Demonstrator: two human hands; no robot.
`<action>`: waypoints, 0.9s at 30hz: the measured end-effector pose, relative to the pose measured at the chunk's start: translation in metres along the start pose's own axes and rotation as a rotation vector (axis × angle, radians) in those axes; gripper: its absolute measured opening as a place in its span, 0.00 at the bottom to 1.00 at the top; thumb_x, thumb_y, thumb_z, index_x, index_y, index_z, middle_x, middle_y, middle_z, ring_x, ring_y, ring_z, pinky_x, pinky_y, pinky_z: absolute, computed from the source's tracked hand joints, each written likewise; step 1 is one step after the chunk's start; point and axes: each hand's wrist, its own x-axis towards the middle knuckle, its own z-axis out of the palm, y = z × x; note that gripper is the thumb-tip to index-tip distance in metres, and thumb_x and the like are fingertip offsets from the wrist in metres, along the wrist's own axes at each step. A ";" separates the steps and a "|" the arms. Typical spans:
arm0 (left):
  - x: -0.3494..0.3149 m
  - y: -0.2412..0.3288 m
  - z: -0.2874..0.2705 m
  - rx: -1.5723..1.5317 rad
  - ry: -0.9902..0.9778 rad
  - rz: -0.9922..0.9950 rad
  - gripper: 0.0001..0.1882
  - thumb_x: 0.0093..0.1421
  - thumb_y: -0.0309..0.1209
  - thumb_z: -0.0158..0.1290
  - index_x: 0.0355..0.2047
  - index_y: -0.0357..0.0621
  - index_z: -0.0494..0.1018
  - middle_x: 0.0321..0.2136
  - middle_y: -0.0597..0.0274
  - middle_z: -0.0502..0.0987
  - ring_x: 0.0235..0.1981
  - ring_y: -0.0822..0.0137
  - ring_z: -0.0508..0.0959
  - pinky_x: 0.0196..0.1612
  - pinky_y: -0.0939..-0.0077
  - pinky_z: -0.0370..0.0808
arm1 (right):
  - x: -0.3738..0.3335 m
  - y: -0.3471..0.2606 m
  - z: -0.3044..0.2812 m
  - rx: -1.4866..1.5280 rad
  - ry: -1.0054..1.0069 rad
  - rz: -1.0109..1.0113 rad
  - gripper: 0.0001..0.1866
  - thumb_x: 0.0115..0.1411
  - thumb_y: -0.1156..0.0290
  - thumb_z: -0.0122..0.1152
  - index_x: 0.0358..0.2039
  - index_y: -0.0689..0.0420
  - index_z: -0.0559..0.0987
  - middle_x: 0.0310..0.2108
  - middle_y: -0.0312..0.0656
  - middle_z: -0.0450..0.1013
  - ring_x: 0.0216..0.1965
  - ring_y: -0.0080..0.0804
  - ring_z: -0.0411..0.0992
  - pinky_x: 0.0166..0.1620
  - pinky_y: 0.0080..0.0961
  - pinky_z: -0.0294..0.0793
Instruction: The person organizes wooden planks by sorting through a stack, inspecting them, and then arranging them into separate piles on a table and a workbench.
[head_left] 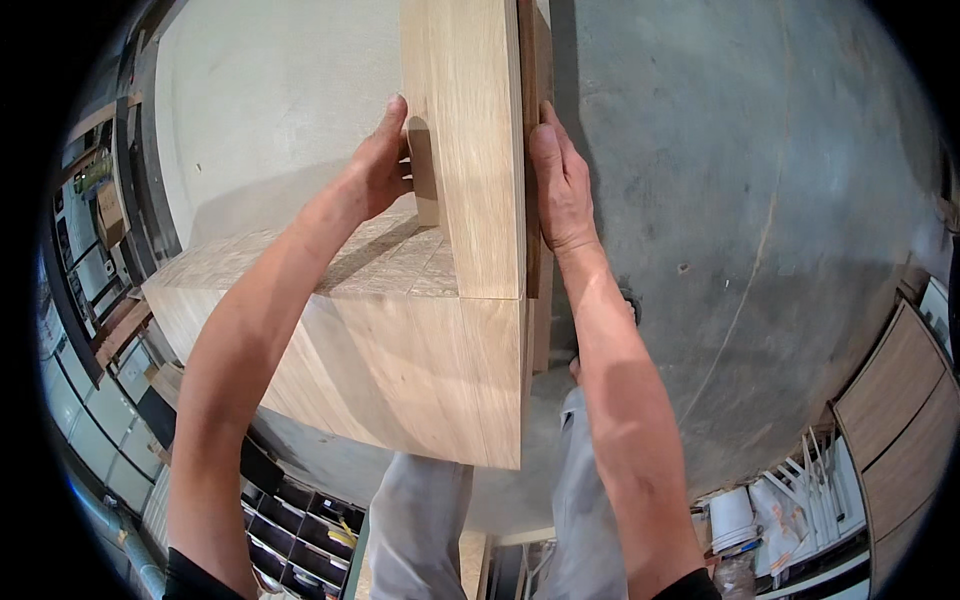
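A long wood-grain board lies along the far side of a wood-grain box-like piece, running away from me. On its left side my left hand is open, thumb raised and apart, fingers reaching a short wooden block against the board; some fingertips are hidden. My right hand lies along the other side, fingers stretched out flat against a dark brown strip. Its thumb rests near the strip's edge. The contact under the right palm is out of sight.
A large pale panel lies at the far left. Grey concrete floor spreads to the right. At lower right are a white bucket and brown panels; a compartmented black organiser stands at lower left.
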 end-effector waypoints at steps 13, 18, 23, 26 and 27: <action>-0.014 0.011 0.023 0.056 -0.041 -0.033 0.49 0.64 0.69 0.28 0.70 0.40 0.45 0.71 0.45 0.45 0.71 0.48 0.50 0.70 0.51 0.51 | 0.010 0.055 -0.029 0.490 -0.013 0.337 0.29 0.70 0.49 0.47 0.56 0.63 0.72 0.47 0.42 0.75 0.44 0.28 0.74 0.49 0.28 0.75; -0.010 0.005 0.009 0.051 -0.086 -0.037 0.51 0.64 0.70 0.28 0.70 0.36 0.45 0.71 0.44 0.45 0.71 0.49 0.48 0.71 0.52 0.49 | -0.001 0.017 -0.016 0.136 -0.182 0.162 0.39 0.69 0.41 0.40 0.67 0.62 0.60 0.65 0.50 0.62 0.65 0.38 0.61 0.65 0.31 0.58; -0.021 0.004 -0.005 0.144 0.198 0.021 0.52 0.63 0.69 0.34 0.70 0.33 0.44 0.70 0.44 0.48 0.71 0.51 0.50 0.71 0.56 0.51 | 0.002 -0.003 -0.026 -0.112 -0.120 0.006 0.34 0.71 0.49 0.42 0.65 0.66 0.62 0.63 0.53 0.64 0.65 0.41 0.61 0.66 0.30 0.57; -0.042 0.003 0.000 0.179 0.144 0.117 0.55 0.61 0.71 0.36 0.70 0.33 0.43 0.71 0.43 0.46 0.72 0.51 0.47 0.71 0.56 0.50 | 0.001 -0.013 -0.043 -0.209 -0.050 -0.076 0.32 0.71 0.51 0.45 0.64 0.66 0.64 0.59 0.52 0.69 0.60 0.39 0.66 0.63 0.28 0.61; -0.046 0.002 0.004 0.189 0.132 0.118 0.55 0.61 0.71 0.36 0.70 0.33 0.43 0.71 0.43 0.46 0.72 0.51 0.47 0.71 0.56 0.50 | -0.002 -0.013 -0.047 -0.211 -0.034 -0.073 0.32 0.71 0.51 0.45 0.64 0.66 0.64 0.59 0.52 0.69 0.60 0.39 0.66 0.63 0.28 0.61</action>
